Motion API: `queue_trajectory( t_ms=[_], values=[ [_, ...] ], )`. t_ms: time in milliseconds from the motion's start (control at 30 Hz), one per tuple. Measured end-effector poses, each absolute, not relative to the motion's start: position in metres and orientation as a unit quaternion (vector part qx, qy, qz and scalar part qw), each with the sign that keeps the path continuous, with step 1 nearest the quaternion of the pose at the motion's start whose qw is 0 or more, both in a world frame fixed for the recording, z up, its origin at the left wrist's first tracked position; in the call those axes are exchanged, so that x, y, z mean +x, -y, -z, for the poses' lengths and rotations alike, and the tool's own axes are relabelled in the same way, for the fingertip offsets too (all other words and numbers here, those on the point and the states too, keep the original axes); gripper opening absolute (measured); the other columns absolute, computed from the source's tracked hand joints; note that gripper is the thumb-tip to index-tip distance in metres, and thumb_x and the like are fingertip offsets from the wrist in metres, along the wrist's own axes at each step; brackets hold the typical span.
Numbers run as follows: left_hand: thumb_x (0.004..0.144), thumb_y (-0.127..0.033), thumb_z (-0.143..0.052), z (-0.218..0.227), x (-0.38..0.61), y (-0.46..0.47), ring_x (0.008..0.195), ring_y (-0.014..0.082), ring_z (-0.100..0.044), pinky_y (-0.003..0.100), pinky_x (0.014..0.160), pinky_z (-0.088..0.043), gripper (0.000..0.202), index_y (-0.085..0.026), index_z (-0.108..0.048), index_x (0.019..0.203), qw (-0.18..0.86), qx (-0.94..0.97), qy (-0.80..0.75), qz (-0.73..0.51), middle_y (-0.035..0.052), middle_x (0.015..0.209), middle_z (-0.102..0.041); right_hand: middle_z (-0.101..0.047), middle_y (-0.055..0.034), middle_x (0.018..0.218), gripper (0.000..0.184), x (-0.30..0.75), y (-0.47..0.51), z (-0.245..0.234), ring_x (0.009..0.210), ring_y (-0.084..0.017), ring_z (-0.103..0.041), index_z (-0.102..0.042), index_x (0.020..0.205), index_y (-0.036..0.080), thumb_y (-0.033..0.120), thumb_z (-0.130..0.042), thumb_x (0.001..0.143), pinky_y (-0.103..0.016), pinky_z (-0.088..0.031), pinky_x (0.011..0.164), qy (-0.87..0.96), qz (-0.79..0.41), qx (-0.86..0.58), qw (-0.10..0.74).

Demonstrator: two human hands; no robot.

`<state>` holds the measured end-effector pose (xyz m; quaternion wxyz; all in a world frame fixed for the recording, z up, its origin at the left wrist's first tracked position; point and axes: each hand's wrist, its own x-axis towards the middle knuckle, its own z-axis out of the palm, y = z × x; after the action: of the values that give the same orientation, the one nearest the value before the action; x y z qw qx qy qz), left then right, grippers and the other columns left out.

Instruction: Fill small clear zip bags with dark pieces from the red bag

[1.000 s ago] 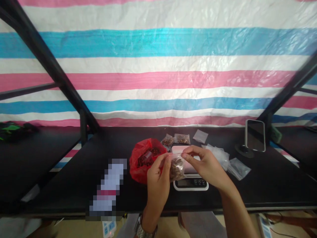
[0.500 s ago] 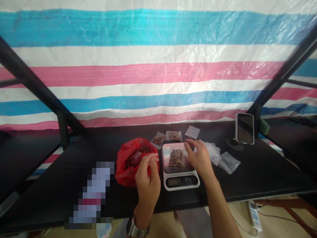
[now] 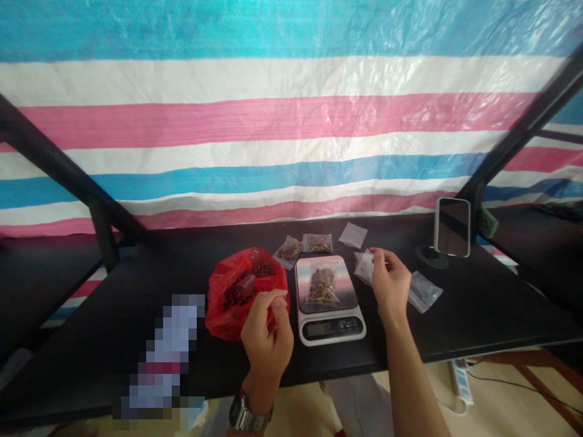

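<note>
A small clear bag of brown pieces (image 3: 322,285) lies on the pan of a white digital scale (image 3: 331,328) on the black table (image 3: 478,309). My left hand (image 3: 268,334) hovers beside the scale's left edge, over the rim of a red plastic bag (image 3: 228,297) full of dark red-brown pieces, its fingers curled and pinched with nothing visible in them. My right hand (image 3: 389,282) has reached right of the scale to a pile of empty clear bags (image 3: 423,291), its fingers closing on one of them.
Two filled small bags (image 3: 305,246) and an empty one (image 3: 353,235) lie behind the scale. A phone on a round stand (image 3: 450,230) is at the right. A pixelated object (image 3: 164,352) lies front left. Black frame bars rise on both sides before a striped tarp.
The bag that both hands held above the scale now lies on its pan. My right hand moved right to the empty bags; my left dropped toward the red bag.
</note>
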<state>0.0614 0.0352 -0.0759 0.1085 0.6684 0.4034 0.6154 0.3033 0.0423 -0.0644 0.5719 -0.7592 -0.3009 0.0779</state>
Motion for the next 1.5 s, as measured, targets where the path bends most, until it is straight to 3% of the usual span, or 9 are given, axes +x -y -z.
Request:
queue_trajectory(
  t_ms=[267, 500, 700, 933, 1167, 1333, 1500],
  values=[
    [0.104, -0.020, -0.051, 0.075, 0.060, -0.038, 0.069, 0.0144, -0.070, 0.024, 0.069, -0.057, 0.019, -0.022, -0.067, 0.093, 0.104, 0.649, -0.434, -0.616, 0.0003, 0.077, -0.071, -0.076, -0.0091, 0.079, 0.050, 0.302, -0.044, 0.065, 0.063, -0.021, -0.057, -0.083, 0.101, 0.013, 0.054, -0.056, 0.090, -0.032, -0.041, 0.059, 0.323, -0.084, -0.744, 0.578],
    [0.105, -0.022, -0.051, 0.074, 0.059, -0.038, 0.070, 0.0147, -0.071, 0.025, 0.070, -0.057, 0.021, -0.022, -0.067, 0.092, 0.109, 0.645, -0.438, -0.617, 0.0010, 0.078, -0.072, -0.080, -0.0114, 0.093, 0.045, 0.297, -0.044, 0.062, 0.087, -0.028, -0.069, -0.082, 0.097, 0.016, 0.052, -0.056, 0.092, -0.039, -0.051, 0.082, 0.406, -0.116, -0.718, 0.553],
    [0.104, -0.016, -0.052, 0.075, 0.059, -0.037, 0.071, 0.0131, -0.070, 0.023, 0.070, -0.056, 0.019, -0.022, -0.066, 0.093, 0.108, 0.648, -0.427, -0.621, -0.0006, 0.078, -0.071, -0.077, -0.0119, 0.094, 0.042, 0.294, -0.051, 0.072, 0.101, -0.031, -0.067, -0.082, 0.094, 0.020, 0.053, -0.057, 0.095, -0.048, -0.048, 0.101, 0.519, -0.088, -0.687, 0.501],
    [0.102, -0.010, -0.053, 0.076, 0.059, -0.036, 0.073, 0.0111, -0.069, 0.020, 0.073, -0.056, 0.019, -0.021, -0.067, 0.099, 0.104, 0.662, -0.414, -0.616, -0.0012, 0.081, -0.071, -0.071, -0.0133, 0.099, 0.033, 0.288, -0.061, 0.080, 0.103, -0.032, -0.062, -0.084, 0.093, 0.021, 0.046, -0.060, 0.094, -0.050, -0.046, 0.100, 0.553, -0.027, -0.701, 0.449],
    [0.102, -0.007, -0.053, 0.073, 0.061, -0.035, 0.075, 0.0100, -0.069, 0.018, 0.076, -0.056, 0.020, -0.021, -0.067, 0.100, 0.088, 0.673, -0.393, -0.621, -0.0020, 0.082, -0.070, -0.074, -0.0102, 0.093, 0.023, 0.288, -0.062, 0.074, 0.096, -0.031, -0.063, -0.080, 0.079, 0.023, 0.039, -0.065, 0.087, -0.049, -0.044, 0.097, 0.567, -0.049, -0.689, 0.449],
    [0.102, -0.007, -0.053, 0.067, 0.065, -0.030, 0.078, 0.0110, -0.069, 0.019, 0.076, -0.056, 0.020, -0.021, -0.067, 0.101, 0.102, 0.675, -0.383, -0.622, -0.0007, 0.086, -0.070, -0.077, -0.0103, 0.094, 0.027, 0.284, -0.062, 0.067, 0.095, -0.031, -0.064, -0.076, 0.080, 0.023, 0.042, -0.059, 0.088, -0.048, -0.043, 0.095, 0.579, -0.082, -0.664, 0.466],
    [0.103, -0.008, -0.053, 0.064, 0.068, -0.024, 0.080, 0.0128, -0.070, 0.021, 0.076, -0.056, 0.019, -0.021, -0.066, 0.102, 0.116, 0.676, -0.378, -0.622, 0.0010, 0.087, -0.071, -0.073, -0.0119, 0.093, 0.030, 0.280, -0.060, 0.067, 0.097, -0.035, -0.061, -0.079, 0.080, 0.024, 0.048, -0.061, 0.083, -0.051, -0.041, 0.092, 0.571, -0.051, -0.715, 0.400]
  ],
)
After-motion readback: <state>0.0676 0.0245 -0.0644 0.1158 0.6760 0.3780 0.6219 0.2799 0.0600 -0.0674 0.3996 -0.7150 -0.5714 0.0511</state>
